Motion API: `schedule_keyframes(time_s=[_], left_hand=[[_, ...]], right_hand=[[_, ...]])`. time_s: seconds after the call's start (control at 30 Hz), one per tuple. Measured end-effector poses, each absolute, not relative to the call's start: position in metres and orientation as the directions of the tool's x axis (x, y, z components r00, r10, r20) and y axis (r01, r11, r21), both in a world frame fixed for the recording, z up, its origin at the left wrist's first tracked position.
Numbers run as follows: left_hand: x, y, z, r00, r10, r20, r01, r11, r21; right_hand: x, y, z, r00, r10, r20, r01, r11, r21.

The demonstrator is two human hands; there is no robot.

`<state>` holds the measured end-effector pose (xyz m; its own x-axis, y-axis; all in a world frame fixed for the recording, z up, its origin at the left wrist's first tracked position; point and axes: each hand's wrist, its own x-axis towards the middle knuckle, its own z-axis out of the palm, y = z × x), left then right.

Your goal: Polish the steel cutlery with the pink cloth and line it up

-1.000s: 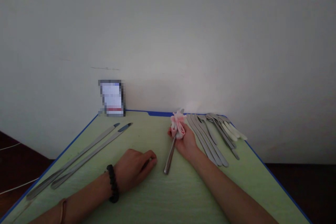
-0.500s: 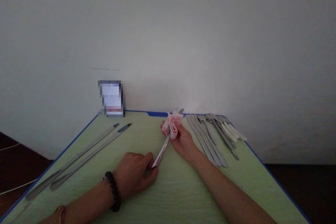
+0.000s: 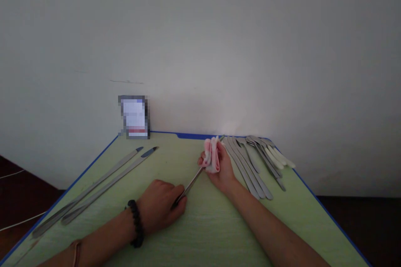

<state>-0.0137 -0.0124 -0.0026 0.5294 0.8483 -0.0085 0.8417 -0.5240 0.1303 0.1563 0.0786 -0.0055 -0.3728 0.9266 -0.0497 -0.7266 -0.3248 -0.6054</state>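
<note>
My left hand [image 3: 164,204], with a dark beaded bracelet at the wrist, pinches the near end of a metal table knife [image 3: 192,180]. The knife slants up and away to the right. My right hand [image 3: 222,167] closes a folded pink and white cloth [image 3: 212,156] around its far part. Most of the blade is hidden by the cloth; only a bit of the tip shows past it. Just right of that hand lie several silver table knives [image 3: 247,171] side by side.
Two more knives [image 3: 109,181] lie on the left of the green table [image 3: 200,238] with its blue edge. Forks and spoons [image 3: 263,154] and white-handled cutlery [image 3: 277,158] lie at the right. A blurred-out phone-like screen [image 3: 136,117] leans on the wall [image 3: 200,50] at the back left.
My right hand and the cloth have shifted slightly right and nearer, and the cloth is bunched differently. The knife has turned about its length and less of its tip shows. My left hand has barely moved.
</note>
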Motion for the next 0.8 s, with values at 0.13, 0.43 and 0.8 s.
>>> schedule_keyframes(time_s=[0.13,0.43,0.8], left_hand=[[-0.015,-0.011,-0.004,0.569,0.822,0.020,0.811,-0.565,0.148],[-0.016,-0.012,-0.004,0.563,0.826,0.020,0.807,-0.555,0.202],[-0.026,-0.018,-0.007,0.664,0.729,0.168,0.569,-0.637,0.520]], right_hand=[[0.154,0.078,-0.005,-0.376,0.925,-0.056,-0.695,-0.321,-0.643],[0.154,0.077,-0.010,-0.339,0.940,-0.051,-0.583,-0.252,-0.772],[0.160,0.085,-0.009,-0.187,0.978,-0.091,-0.836,-0.207,-0.508]])
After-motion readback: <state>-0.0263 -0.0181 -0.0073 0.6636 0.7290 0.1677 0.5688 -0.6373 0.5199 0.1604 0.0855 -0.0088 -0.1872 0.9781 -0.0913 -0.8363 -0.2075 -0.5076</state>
